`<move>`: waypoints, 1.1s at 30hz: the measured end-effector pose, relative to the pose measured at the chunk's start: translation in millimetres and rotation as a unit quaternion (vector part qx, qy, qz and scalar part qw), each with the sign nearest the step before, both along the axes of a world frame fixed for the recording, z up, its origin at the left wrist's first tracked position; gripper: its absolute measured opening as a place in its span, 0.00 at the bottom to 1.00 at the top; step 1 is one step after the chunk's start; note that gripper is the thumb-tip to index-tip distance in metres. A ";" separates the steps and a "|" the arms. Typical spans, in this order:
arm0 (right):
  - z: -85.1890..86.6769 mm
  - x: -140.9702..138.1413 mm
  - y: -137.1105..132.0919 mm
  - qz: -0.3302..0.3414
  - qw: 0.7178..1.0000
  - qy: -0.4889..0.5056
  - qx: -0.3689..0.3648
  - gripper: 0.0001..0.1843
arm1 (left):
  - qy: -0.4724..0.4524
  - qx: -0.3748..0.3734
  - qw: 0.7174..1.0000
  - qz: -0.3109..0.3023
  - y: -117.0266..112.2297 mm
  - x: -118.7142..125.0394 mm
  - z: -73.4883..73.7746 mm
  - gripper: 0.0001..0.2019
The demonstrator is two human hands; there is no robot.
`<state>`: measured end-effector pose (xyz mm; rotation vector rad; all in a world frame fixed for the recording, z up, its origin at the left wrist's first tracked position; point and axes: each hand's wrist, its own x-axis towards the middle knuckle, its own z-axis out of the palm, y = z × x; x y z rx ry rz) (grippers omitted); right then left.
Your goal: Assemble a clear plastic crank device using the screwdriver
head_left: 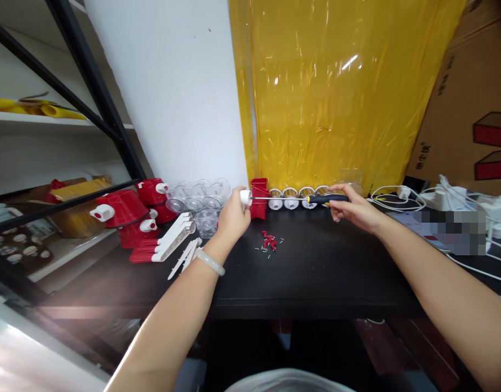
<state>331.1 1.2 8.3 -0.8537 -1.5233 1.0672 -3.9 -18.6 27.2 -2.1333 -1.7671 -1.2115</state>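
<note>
Just in front of the upright red plastic block [259, 202] at the back of the black table [316, 283], the left hand [232, 218] holds a small white round plastic cap [245, 197], its grip clamped on the cap between thumb and fingers. To the right of the block, the right hand [354, 209] has its grip closed around the black-and-yellow handle of a slim metal screwdriver [316, 199]. The screwdriver lies level, its shaft passing in front of the block and its tip meeting the cap.

Behind the shaft, right of the block, stands a row of white-and-gold spools [291, 198]. Nearer the person than the block lies a small heap of red plastic bits and loose screws [269, 243]. Left of the block stand clear plastic cups [201, 202], then stacked red bowls with white knobs [122, 209] and white-and-red flat strips [169, 244]. Far right of the block, white cables [397, 198] trail over the table.
</note>
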 end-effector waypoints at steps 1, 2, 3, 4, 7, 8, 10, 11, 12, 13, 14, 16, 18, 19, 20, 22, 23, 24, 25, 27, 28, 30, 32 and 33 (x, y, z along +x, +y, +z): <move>-0.3 0.1 -1.0 0.007 1.000 -0.009 0.006 0.31 | 0.000 0.003 1.000 0.002 0.4 -0.4 0.1 0.26; -0.8 0.3 -1.3 0.011 1.000 -0.021 0.014 0.30 | 0.000 0.004 1.000 0.004 0.7 -0.7 0.3 0.26; -1.4 0.6 -1.1 0.011 0.999 -0.034 0.022 0.28 | 0.000 0.005 1.000 0.005 0.8 -0.8 0.5 0.26; -2.0 1.0 -0.5 0.008 0.999 -0.045 0.028 0.27 | 0.001 0.004 1.000 0.007 0.9 -0.9 0.7 0.26; -2.3 2.3 1.7 -0.014 0.996 -0.073 0.039 0.27 | -0.002 0.004 1.000 0.008 0.7 -0.8 1.0 0.26; -1.8 2.6 1.9 -0.023 0.995 -0.081 0.043 0.27 | -0.003 0.004 1.000 0.007 0.7 -0.8 0.9 0.26; -0.2 3.1 1.3 -0.036 0.993 -0.095 0.054 0.27 | -0.004 0.004 1.000 0.004 0.7 -0.8 0.5 0.26; 0.5 3.3 0.8 -0.040 0.992 -0.100 0.059 0.26 | -0.005 0.003 1.000 0.002 0.8 -0.9 0.3 0.26; 1.1 3.6 0.2 -0.042 0.992 -0.102 0.063 0.26 | -0.005 0.001 1.000 0.001 0.9 -1.0 0.0 0.26; 1.5 3.8 -0.2 -0.044 0.992 -0.102 0.064 0.26 | -0.006 -0.002 1.000 0.000 1.0 -1.2 -0.2 0.26; 1.5 4.1 -0.3 -0.043 0.992 -0.101 0.063 0.26 | -0.007 -0.005 1.000 -0.001 1.2 -1.4 -0.4 0.26; 1.0 4.6 0.4 -0.036 0.993 -0.096 0.054 0.25 | -0.010 -0.011 1.000 -0.004 1.7 -1.6 -0.8 0.26; 0.0 5.0 1.9 -0.023 0.995 -0.087 0.042 0.24 | -0.011 -0.011 1.000 -0.008 2.5 -1.7 -1.2 0.25; -0.5 5.1 2.7 -0.016 0.996 -0.083 0.035 0.24 | -0.010 -0.009 1.000 -0.011 2.8 -1.6 -1.4 0.25; -0.8 5.3 3.3 -0.012 0.996 -0.079 0.030 0.23 | -0.009 -0.006 1.000 -0.014 3.1 -1.5 -1.7 0.25; -1.2 5.7 4.0 -0.010 0.997 -0.080 0.019 0.23 | -0.004 -0.002 1.000 -0.021 3.1 -0.7 -2.0 0.25; -1.2 5.8 3.9 -0.015 0.996 -0.084 0.013 0.24 | -0.001 -0.002 1.000 -0.024 2.6 -0.1 -2.0 0.25; -1.1 6.0 3.7 -0.023 0.996 -0.089 0.007 0.25 | 0.002 -0.003 1.000 -0.025 2.0 0.5 -2.0 0.24; -1.0 6.0 3.3 -0.033 0.995 -0.098 0.003 0.26 | 0.005 -0.005 1.000 -0.026 1.2 1.2 -1.9 0.24; -0.7 5.3 2.6 -0.050 0.992 -0.119 -0.003 0.27 | 0.007 -0.011 1.000 -0.027 -0.2 2.3 -1.8 0.24; -0.5 4.6 2.3 -0.054 0.991 -0.125 -0.002 0.27 | 0.008 -0.012 0.999 -0.029 -0.6 2.5 -1.8 0.24; 0.0 2.4 1.8 -0.058 0.992 -0.114 0.006 0.26 | 0.008 -0.009 0.999 -0.032 -0.4 2.5 -2.3 0.24; 1.0 0.1 0.9 -0.063 0.995 -0.071 0.011 0.25 | 0.007 -0.005 0.999 -0.035 0.7 2.0 -3.1 0.24; 1.7 -0.8 0.1 -0.064 0.997 -0.045 0.010 0.26 | 0.005 -0.002 0.999 -0.036 1.4 1.6 -3.6 0.24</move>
